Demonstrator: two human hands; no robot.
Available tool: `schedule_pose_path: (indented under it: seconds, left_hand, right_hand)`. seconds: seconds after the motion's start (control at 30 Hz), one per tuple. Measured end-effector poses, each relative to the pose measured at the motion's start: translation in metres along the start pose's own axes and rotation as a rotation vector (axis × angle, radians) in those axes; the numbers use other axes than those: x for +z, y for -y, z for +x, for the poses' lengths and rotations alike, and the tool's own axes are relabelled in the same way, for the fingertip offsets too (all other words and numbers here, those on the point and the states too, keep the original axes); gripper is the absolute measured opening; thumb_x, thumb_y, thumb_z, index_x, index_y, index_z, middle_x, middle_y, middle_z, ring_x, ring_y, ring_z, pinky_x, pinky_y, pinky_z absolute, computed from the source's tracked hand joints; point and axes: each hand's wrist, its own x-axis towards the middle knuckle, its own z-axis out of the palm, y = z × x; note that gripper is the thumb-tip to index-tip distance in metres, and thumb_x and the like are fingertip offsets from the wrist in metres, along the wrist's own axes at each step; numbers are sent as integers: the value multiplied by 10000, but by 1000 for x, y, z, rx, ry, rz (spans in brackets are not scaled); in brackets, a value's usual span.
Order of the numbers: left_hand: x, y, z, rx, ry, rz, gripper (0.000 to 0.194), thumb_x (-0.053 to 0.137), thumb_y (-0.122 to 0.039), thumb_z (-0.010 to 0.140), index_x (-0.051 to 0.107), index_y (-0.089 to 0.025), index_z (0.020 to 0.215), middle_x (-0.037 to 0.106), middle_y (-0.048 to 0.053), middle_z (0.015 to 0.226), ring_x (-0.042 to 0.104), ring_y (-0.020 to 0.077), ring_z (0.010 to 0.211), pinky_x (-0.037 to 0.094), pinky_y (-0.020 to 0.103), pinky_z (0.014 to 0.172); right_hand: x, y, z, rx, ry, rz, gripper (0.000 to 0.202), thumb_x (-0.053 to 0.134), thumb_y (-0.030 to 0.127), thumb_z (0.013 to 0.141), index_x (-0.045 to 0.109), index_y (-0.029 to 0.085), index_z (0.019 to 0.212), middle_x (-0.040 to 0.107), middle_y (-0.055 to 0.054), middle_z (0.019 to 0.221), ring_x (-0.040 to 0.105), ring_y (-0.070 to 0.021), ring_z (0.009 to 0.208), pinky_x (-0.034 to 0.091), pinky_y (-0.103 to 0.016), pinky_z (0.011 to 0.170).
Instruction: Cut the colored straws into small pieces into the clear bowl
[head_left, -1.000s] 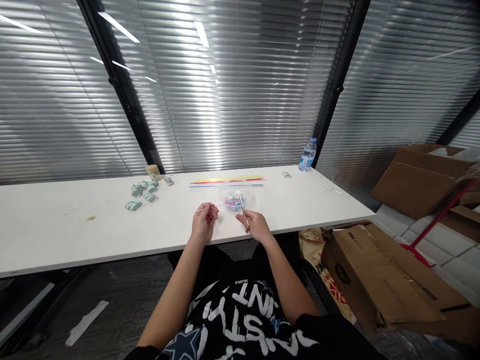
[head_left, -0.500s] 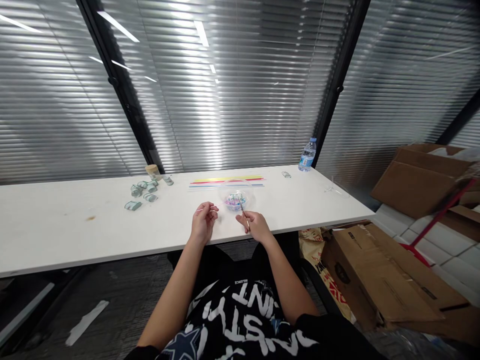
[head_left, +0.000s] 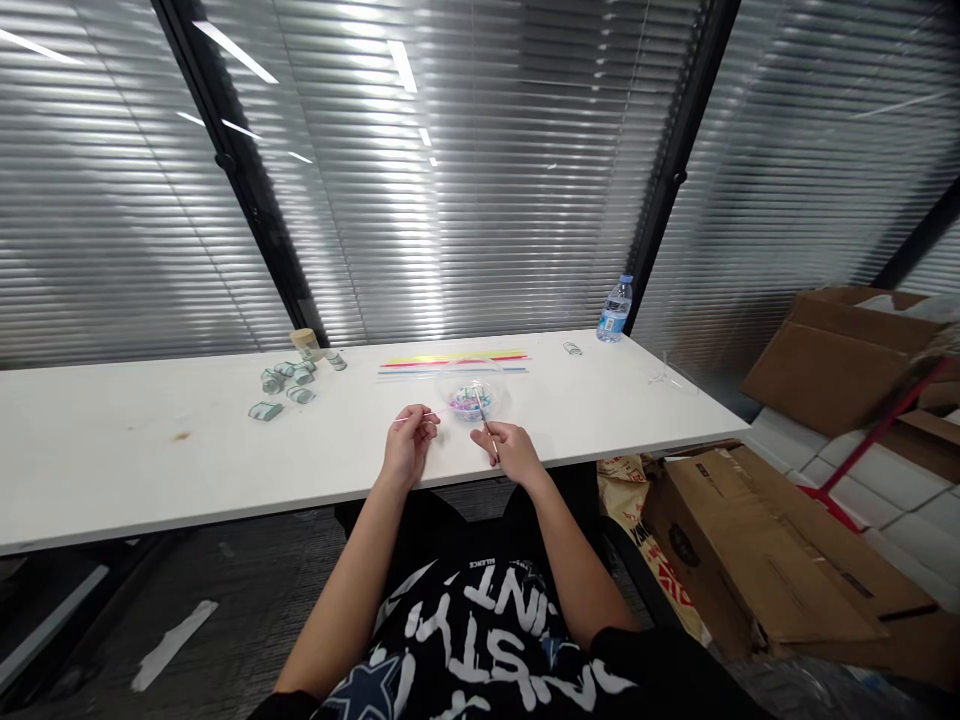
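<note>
My left hand (head_left: 409,443) pinches a thin pink strip (head_left: 429,413) whose free end points right, toward a clear round bowl (head_left: 493,385). Small blue, pink and purple pieces (head_left: 466,404) lie in the bowl. My right hand (head_left: 510,452), just in front of the bowl, is closed on slim metal scissors or tweezers (head_left: 487,425), tips up over the bowl; which of the two is too small to tell. Behind the bowl, yellow, red and blue strips (head_left: 450,363) lie side by side on the white table (head_left: 360,440).
Several small glassy pieces (head_left: 301,395) and a jar with a tan lid (head_left: 304,340) sit at the left back. A water bottle (head_left: 615,312) stands at the right back. Cardboard boxes (head_left: 772,540) are right of the table.
The strip in my left hand has shifted very slightly, with a small movement of the fingers. My right hand and its tool are almost unchanged.
</note>
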Motion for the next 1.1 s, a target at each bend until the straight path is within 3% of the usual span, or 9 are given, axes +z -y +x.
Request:
schedule_pose_path:
  seconds: [1.1]
  left_hand:
    - [-2, 2, 1, 17, 9, 30, 328, 756, -400, 696, 559, -154, 784, 620, 18, 692, 519, 72, 537, 394, 192, 527]
  right_hand:
    - [1, 0, 0, -6, -12, -9, 528, 536, 674, 778, 466, 168, 644, 456, 30, 508, 418, -76, 482, 315, -193, 524]
